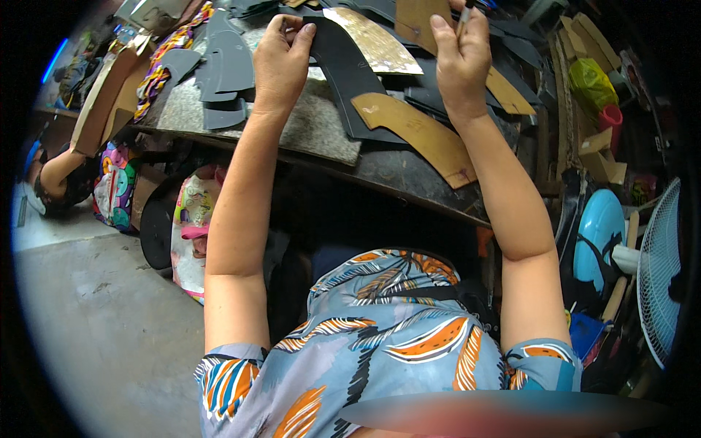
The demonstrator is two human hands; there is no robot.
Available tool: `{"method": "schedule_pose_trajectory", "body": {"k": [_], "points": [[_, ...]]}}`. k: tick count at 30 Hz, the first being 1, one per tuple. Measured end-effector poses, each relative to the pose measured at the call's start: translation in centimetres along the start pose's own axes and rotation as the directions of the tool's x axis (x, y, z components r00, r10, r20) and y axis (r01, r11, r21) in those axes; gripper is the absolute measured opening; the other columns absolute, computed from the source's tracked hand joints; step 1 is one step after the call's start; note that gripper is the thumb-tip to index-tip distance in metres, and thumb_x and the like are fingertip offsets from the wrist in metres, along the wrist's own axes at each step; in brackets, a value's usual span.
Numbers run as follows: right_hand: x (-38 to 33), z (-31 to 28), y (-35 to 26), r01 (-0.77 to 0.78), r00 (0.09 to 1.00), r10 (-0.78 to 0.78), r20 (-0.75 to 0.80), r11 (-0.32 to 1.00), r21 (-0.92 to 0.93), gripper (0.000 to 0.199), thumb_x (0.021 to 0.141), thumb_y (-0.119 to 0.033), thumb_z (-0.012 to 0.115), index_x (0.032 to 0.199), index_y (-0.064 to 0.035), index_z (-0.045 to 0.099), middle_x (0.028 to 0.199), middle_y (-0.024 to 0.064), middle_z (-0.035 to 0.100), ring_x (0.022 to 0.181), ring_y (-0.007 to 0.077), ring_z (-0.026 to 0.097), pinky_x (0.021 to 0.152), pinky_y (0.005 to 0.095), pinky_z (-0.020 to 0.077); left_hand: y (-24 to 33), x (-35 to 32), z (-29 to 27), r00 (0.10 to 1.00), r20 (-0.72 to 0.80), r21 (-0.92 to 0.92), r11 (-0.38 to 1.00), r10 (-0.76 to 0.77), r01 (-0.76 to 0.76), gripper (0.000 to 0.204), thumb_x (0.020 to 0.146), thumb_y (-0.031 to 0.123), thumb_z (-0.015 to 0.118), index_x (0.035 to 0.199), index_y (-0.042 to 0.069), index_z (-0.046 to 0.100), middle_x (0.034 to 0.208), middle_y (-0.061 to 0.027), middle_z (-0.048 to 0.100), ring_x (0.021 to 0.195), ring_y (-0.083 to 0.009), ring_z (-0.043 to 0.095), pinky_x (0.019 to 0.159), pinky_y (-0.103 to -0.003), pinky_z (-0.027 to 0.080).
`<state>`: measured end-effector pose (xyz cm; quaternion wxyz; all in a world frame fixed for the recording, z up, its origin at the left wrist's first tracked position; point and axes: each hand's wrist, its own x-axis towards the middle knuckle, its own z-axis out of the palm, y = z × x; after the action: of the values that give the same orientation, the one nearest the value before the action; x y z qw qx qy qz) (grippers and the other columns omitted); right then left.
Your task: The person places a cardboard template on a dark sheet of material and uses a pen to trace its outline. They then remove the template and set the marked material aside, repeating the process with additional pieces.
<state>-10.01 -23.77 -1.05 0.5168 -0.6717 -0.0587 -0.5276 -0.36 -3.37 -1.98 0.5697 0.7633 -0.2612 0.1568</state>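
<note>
Head view: a left hand (pixel 283 69) pinching a black curved piece (pixel 342 77), a right hand (pixel 464 66) with a slim pen-like tool (pixel 463 20).

The left thumb and fingers close together on the black piece's upper end; the fingertips behind it are hidden. The piece lies over the cluttered table (pixel 398 155), its lower part partly covered by a tan curved piece (pixel 420 139). The right thumb and curled fingers grip the tool, whose upper end runs to the top edge; its tip is hard to make out. Grey cut pieces (pixel 221 62) overlap left of the left forearm, the farthest ones cut off above. Deep shadow hides most of what is under the table, and a blur covers part of the patterned shirt (pixel 394 332).
</note>
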Motion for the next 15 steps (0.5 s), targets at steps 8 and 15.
{"method": "schedule_pose_trajectory", "body": {"k": [8,15], "points": [[-0.6,-1.2,-0.1,-0.025,0.980,0.045,0.193,0.994,-0.105,0.022,0.102,-0.015,0.054,0.121,-0.0053,0.055,0.088,0.0005,0.062,0.072,0.0028,0.054,0.068,0.0199,0.0457,-2.1,-0.5,-0.3,0.991,-0.135,0.162,0.986,-0.023,0.045,0.023,0.092,0.019,0.069,0.103,0.000,0.063,0.082,-0.0079,0.070,0.076,-0.0151,0.066,0.070,-0.028,0.052],[0.0,-1.4,-0.3,-0.084,0.981,0.091,0.172,0.995,-0.051,0.020,0.102,-0.015,0.053,0.119,-0.0043,0.053,0.088,-0.0001,0.062,0.070,0.0020,0.052,0.066,0.0185,0.0452,-1.5,-0.7,-1.1,0.950,-0.311,-0.074,0.997,-0.030,0.007,0.019,0.095,0.016,0.066,0.103,0.000,0.061,0.079,-0.0087,0.070,0.073,-0.0136,0.065,0.069,-0.027,0.051]]}}
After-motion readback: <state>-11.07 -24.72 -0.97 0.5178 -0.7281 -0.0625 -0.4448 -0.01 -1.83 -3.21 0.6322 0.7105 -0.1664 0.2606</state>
